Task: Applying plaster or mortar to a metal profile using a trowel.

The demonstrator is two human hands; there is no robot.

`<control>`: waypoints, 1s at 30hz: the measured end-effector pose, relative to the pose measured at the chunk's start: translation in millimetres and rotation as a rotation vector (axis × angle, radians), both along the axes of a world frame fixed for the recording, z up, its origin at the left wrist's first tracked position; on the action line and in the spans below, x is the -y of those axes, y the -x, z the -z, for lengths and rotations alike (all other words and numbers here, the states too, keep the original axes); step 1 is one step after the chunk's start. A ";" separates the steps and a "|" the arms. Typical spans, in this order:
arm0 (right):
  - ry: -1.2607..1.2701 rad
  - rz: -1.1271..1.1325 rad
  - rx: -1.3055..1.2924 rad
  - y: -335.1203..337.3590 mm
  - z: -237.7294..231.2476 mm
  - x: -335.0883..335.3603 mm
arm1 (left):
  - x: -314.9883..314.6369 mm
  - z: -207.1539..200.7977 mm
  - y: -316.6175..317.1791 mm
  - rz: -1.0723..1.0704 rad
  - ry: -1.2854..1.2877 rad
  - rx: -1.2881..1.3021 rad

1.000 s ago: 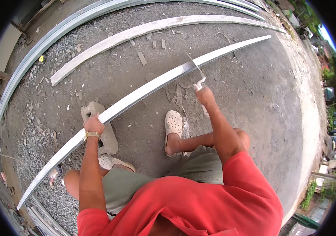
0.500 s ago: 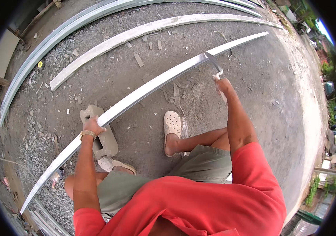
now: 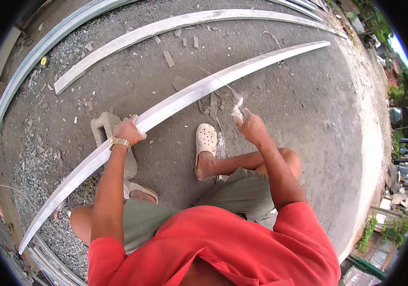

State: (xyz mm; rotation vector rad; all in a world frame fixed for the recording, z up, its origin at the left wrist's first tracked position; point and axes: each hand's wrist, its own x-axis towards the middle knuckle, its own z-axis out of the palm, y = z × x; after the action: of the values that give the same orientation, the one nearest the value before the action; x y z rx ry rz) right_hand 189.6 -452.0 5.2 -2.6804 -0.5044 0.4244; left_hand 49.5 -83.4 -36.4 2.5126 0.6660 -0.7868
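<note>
A long pale metal bar (image 3: 182,102) runs slantwise in front of me, from the lower left to the upper right. My left hand (image 3: 130,130), with a watch on its wrist, is wrapped round the bar left of its middle. In my right hand (image 3: 251,127) is a knife (image 3: 237,101) with a whitish handle, held in closed fingers. Its blade shows almost edge-on as a thin line that crosses the bar; whether it touches cannot be told. Beneath the bar, by my left hand, a hollow concrete block (image 3: 102,129) lies on the ground.
Beyond it another pale bar (image 3: 165,24) lies on the ground, with more long metal lengths (image 3: 37,55) at the far left. Flat scraps (image 3: 168,58) and gravel (image 3: 37,167) are scattered about. A yellow round object (image 3: 43,61) sits at the left. My feet wear beige clogs (image 3: 206,137).
My right hand has swung left and nearer with the knife, whose blade has turned from broadside to edge-on. My left hand has shifted slightly right and farther away, and the bar looks turned.
</note>
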 end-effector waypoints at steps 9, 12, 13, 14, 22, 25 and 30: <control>0.221 -0.245 -0.118 88.0 24.2 -24.5 | 35.8 43.4 42.3 0.186 -0.638 0.347; 0.181 -0.047 0.013 55.2 41.3 -1.1 | 29.5 27.4 34.3 0.164 -0.465 0.287; 0.177 0.060 0.038 33.8 42.4 6.9 | 29.2 25.4 31.6 0.161 -0.472 0.288; 0.177 0.171 0.064 8.5 42.2 18.9 | 32.7 24.1 27.2 0.175 -0.474 0.281; 0.283 0.023 -0.045 1.5 19.4 17.4 | 38.1 45.3 47.7 0.168 -0.573 0.393; 0.301 -0.112 -0.061 18.3 10.7 13.9 | 37.7 52.8 44.7 0.181 -0.619 0.453; -0.351 0.201 -0.242 -75.9 -17.3 47.6 | 43.4 43.4 44.0 0.117 -0.522 0.352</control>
State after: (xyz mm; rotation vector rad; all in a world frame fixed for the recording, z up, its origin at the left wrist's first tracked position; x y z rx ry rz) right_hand 265.5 -499.5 22.5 -2.2761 -0.2113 0.5369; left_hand 5.4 -126.8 -79.7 3.0768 0.6669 -0.1982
